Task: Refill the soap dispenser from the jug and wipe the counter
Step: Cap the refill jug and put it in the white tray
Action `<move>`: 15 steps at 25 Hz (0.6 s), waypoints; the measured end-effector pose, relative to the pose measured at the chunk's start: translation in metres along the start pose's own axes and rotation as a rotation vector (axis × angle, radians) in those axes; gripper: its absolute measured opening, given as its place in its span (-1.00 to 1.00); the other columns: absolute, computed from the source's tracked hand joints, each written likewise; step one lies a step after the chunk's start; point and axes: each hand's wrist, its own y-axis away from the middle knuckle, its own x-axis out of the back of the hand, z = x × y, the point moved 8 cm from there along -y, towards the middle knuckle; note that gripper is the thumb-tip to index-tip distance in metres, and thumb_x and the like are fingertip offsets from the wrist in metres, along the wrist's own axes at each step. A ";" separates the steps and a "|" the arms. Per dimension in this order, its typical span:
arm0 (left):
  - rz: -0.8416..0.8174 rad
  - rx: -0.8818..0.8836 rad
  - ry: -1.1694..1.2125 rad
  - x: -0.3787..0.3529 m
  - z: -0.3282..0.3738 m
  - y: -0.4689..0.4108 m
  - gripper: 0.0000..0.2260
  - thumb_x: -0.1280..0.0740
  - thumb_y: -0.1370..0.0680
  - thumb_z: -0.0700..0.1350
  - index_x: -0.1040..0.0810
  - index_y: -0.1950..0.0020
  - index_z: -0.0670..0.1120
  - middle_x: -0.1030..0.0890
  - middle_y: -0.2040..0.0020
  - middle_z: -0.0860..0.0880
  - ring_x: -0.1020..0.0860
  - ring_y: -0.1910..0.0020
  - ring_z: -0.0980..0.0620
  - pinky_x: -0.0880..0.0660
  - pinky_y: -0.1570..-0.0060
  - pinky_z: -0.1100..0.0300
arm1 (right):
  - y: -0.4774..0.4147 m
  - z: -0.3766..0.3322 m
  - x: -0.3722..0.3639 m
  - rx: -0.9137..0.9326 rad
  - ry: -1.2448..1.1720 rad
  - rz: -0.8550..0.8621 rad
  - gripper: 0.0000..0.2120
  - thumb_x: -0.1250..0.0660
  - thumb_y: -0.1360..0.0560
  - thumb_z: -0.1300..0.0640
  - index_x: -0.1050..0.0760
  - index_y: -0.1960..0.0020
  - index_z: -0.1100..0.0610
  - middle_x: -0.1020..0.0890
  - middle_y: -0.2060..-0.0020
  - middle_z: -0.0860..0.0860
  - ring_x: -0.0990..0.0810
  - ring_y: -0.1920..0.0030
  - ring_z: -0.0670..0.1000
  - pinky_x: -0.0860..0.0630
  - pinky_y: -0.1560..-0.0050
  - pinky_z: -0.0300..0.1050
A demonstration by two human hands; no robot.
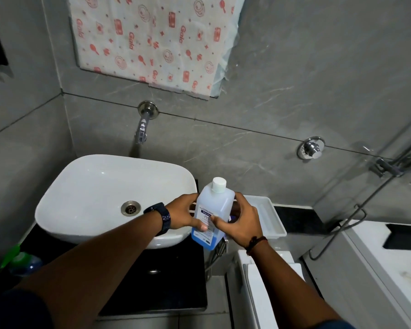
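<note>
One jug [212,210], capped and upright, is gripped by two hands: left hand [184,213] and right hand [241,220]. One basin [93,186] and one tray [269,217] are seen.

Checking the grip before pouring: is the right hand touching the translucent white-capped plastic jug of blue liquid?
Touching. The head view shows the right hand, thumb on the label of the translucent plastic jug, fingers curled round its side.

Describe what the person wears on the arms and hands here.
Both forearms are bare. Above the left hand, the wrist carries a dark watch with a dark blue strap. Above the right hand, the wrist has a reddish-brown knotted thread bracelet. A dark blue sleeve covers the left upper arm. No gloves.
</note>
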 end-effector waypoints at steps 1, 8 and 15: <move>-0.009 -0.009 -0.004 -0.002 0.001 -0.010 -0.42 -0.57 -0.26 -0.16 -0.43 -0.21 0.01 -0.59 -0.11 0.05 -0.53 -0.13 0.05 -0.52 -0.12 0.10 | -0.003 0.008 0.002 -0.014 -0.011 -0.012 -0.35 -0.53 -0.17 -0.18 -0.39 -0.18 -0.08 -0.64 -0.01 -0.07 -0.62 0.01 -0.11 -0.63 0.09 -0.16; 0.056 -0.149 -0.185 -0.046 0.026 -0.136 -0.34 -0.61 -0.18 -0.10 -0.48 -0.24 0.03 -0.55 -0.18 -0.02 -0.52 -0.15 0.04 -0.44 -0.20 0.11 | -0.051 0.122 0.067 -0.177 -0.004 0.179 -0.37 -0.50 -0.10 -0.22 -0.39 -0.11 -0.12 -0.58 0.10 -0.23 -0.58 0.09 -0.21 -0.58 0.28 -0.30; 0.262 0.037 -0.504 -0.099 -0.068 -0.298 -0.19 -0.47 -0.24 0.28 -0.33 -0.39 0.00 -0.35 -0.41 -0.03 -0.32 -0.38 -0.02 -0.27 -0.36 0.11 | -0.130 0.332 0.130 -0.444 0.063 0.398 -0.36 -0.52 -0.16 -0.17 -0.38 -0.12 0.04 -0.62 0.06 0.10 -0.59 0.08 0.16 -0.57 0.10 0.04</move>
